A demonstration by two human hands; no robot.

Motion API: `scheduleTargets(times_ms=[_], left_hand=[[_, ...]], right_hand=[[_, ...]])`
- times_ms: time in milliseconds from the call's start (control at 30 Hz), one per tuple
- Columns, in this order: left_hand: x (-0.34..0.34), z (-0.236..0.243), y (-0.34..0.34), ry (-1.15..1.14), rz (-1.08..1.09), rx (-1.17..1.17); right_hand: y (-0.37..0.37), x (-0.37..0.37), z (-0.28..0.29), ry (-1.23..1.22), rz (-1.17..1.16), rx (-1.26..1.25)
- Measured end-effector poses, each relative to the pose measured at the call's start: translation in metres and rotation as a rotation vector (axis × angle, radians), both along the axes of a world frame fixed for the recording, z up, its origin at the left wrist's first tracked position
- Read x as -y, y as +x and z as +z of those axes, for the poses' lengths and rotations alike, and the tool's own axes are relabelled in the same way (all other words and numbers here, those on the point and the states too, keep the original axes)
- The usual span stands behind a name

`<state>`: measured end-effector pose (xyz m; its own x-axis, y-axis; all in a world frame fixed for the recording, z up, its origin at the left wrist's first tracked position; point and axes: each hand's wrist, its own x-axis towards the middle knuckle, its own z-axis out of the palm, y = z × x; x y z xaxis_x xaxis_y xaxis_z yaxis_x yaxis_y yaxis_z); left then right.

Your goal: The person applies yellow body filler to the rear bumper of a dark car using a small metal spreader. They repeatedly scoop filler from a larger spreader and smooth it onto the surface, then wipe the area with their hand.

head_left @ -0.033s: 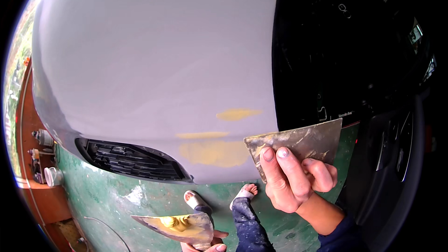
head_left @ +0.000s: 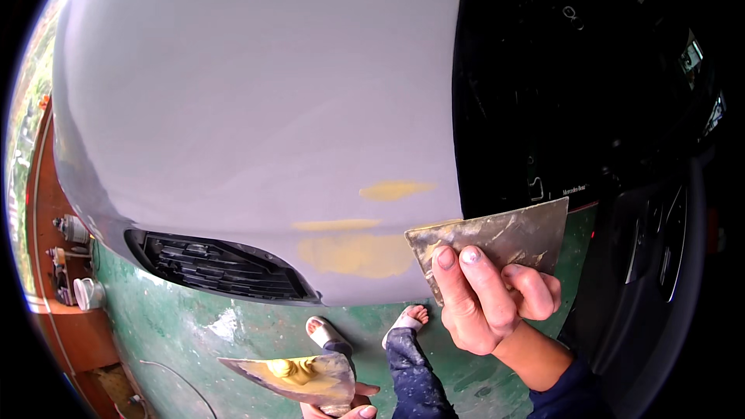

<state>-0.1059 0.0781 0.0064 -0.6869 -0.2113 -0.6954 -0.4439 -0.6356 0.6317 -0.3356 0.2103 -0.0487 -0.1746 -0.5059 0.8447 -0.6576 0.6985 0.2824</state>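
Note:
My right hand (head_left: 490,304) pinches a flat, rectangular metal filler spreader (head_left: 518,234), smeared with dried residue, in front of the car's grey body panel (head_left: 256,101). At the lower edge my left hand (head_left: 362,403) grips a wide, triangular putty knife (head_left: 332,385). A mound of yellow filler (head_left: 292,371) rests on that blade. Yellowish filler patches mark the panel: a broad one (head_left: 357,254) left of the spreader, a thin streak (head_left: 337,225) above it and a smaller patch (head_left: 397,190) higher up. Part of the left hand is out of the picture.
A black slatted grille (head_left: 221,265) sits low in the panel. Dark glass (head_left: 559,93) and a black door (head_left: 648,256) lie to the right. Below is a stained green floor (head_left: 186,334) with a thin hose (head_left: 182,379). A white bucket (head_left: 89,293) stands far left.

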Motion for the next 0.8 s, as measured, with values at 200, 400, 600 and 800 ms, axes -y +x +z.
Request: scheduleTargets(times_ms=[200,400,600,800], left_hand=[[0.002,0.004,-0.004,-0.03,-0.011,0.051],[0.002,0.001,-0.003,-0.018,-0.013,0.044],[0.002,-0.002,0.001,0.03,0.009,0.032],[0.002,-0.005,0.003,0.023,-0.004,0.004]], right_hand=[[-0.002,-0.003,-0.001,-0.06,0.052,-0.018],[-0.006,-0.005,-0.01,-0.033,0.026,-0.004],[-0.003,-0.005,-0.007,-0.073,0.038,-0.031],[-0.003,0.003,-0.002,-0.02,0.003,-0.007]])
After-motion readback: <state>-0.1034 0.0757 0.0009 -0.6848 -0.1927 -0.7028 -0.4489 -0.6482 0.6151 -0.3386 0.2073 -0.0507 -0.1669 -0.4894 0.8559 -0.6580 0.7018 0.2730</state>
